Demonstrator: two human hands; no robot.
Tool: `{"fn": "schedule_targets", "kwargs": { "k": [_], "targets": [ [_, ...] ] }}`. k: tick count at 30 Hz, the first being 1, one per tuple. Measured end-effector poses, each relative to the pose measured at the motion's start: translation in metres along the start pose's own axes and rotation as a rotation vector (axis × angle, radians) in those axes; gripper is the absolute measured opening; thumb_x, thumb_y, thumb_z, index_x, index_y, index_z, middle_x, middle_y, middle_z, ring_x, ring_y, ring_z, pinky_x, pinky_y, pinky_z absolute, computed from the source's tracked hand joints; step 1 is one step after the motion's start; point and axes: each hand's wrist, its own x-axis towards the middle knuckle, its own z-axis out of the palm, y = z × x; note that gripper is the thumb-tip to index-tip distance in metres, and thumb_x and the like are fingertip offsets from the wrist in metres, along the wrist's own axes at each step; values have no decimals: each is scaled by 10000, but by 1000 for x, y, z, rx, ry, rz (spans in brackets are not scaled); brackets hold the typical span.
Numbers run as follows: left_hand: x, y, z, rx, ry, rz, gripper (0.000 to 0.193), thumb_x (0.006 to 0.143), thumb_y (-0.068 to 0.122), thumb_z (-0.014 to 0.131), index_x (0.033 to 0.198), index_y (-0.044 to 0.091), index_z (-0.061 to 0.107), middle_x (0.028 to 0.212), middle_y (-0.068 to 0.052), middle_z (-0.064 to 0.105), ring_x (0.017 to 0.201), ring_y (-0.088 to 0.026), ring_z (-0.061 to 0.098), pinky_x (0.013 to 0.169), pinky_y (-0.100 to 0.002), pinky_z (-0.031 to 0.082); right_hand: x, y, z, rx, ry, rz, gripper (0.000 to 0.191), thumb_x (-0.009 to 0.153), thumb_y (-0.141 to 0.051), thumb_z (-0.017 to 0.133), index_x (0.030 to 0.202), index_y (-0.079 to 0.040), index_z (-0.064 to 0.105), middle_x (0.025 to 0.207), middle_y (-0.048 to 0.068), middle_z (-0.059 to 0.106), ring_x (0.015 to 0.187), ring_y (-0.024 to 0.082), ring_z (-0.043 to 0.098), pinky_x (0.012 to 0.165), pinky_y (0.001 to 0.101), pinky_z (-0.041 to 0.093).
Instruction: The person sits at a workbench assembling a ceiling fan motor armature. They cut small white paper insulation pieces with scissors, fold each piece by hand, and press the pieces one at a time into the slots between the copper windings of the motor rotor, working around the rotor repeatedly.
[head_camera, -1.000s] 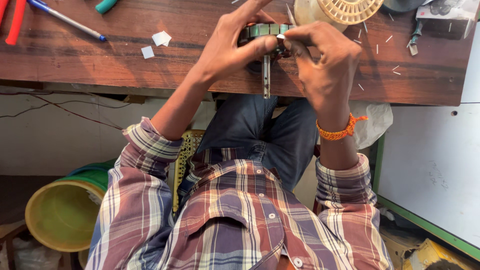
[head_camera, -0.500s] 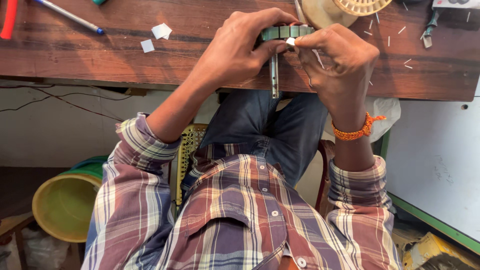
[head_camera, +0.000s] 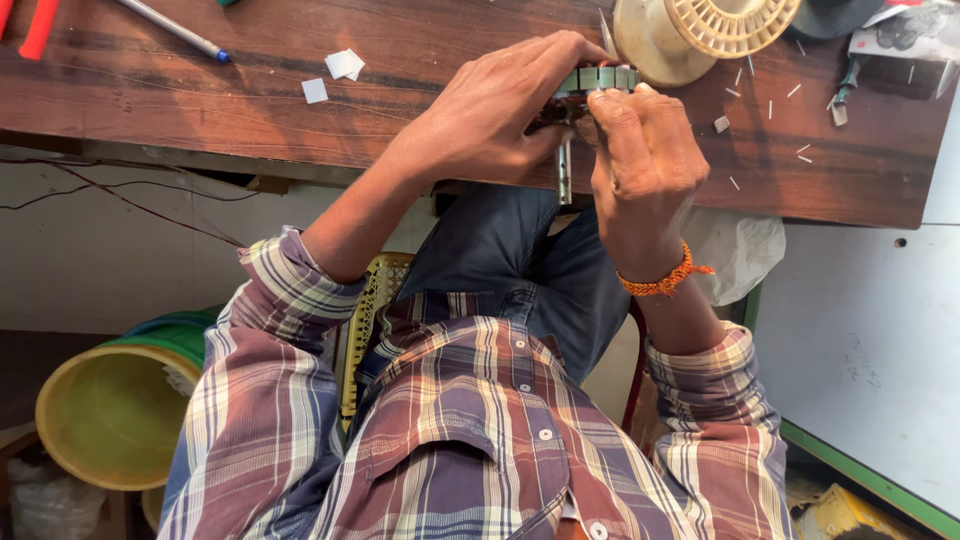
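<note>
Both hands, left hand (head_camera: 490, 120) and right hand (head_camera: 645, 150), grip a round grey-green slotted metal core on a steel shaft (head_camera: 598, 80) over the brown wooden bench (head_camera: 200, 110) edge; a slackened grip could drop it into the lap.

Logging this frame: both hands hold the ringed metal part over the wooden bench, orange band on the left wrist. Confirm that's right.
Not quite: the head view shows the orange band on the right hand. Both hands, left hand included, do hold the ringed part over the bench.
</note>
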Motion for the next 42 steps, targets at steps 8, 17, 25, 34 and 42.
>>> {"fn": "schedule_targets", "kwargs": {
  "k": [8, 17, 25, 34, 42],
  "targets": [
    [0, -17, 0, -4, 11, 94, 517, 975, 251, 749, 1398, 62, 520, 1305, -148, 632, 1234, -356, 621, 1032, -484, 503, 8, 16, 0, 81, 29, 93, 287, 981, -63, 895, 1230, -60, 752, 1091, 84, 691, 1048, 233, 615, 880, 391, 549],
    [-16, 6, 12, -8, 245, 93, 549, 949, 293, 879, 1338, 43, 583, 1236, -88, 679, 1152, -267, 616, 1022, -386, 531, 0, 35, -15, 570, -272, 257, 430, 980, -311, 824, 1318, -66, 720, 1311, 50, 739, 1112, 186, 567, 1035, 296, 488],
    [-29, 28, 35, 176, 453, -25, 456, 942, 209, 856, 1303, 48, 627, 1246, -76, 681, 1151, -256, 644, 979, -348, 531, -5, 33, -10, 651, -246, 329, 412, 994, -231, 843, 1338, -48, 709, 1355, 51, 721, 1141, 175, 539, 1058, 290, 482],
    [-25, 2, 45, 120, 534, 39, 441, 857, 307, 880, 1164, 71, 670, 1084, -57, 704, 1005, -210, 644, 905, -346, 502, -2, 19, -11, 597, -230, 374, 377, 965, -157, 866, 1302, -65, 725, 1293, 52, 740, 1148, 185, 556, 1041, 318, 491],
    [-29, -5, 54, 135, 585, 54, 421, 891, 373, 849, 1113, 63, 669, 1031, -39, 706, 963, -215, 673, 848, -337, 498, 1, 11, -11, 653, -227, 485, 365, 927, -65, 829, 1273, -75, 714, 1263, 42, 718, 1148, 177, 554, 1014, 322, 510]
  ]
}}
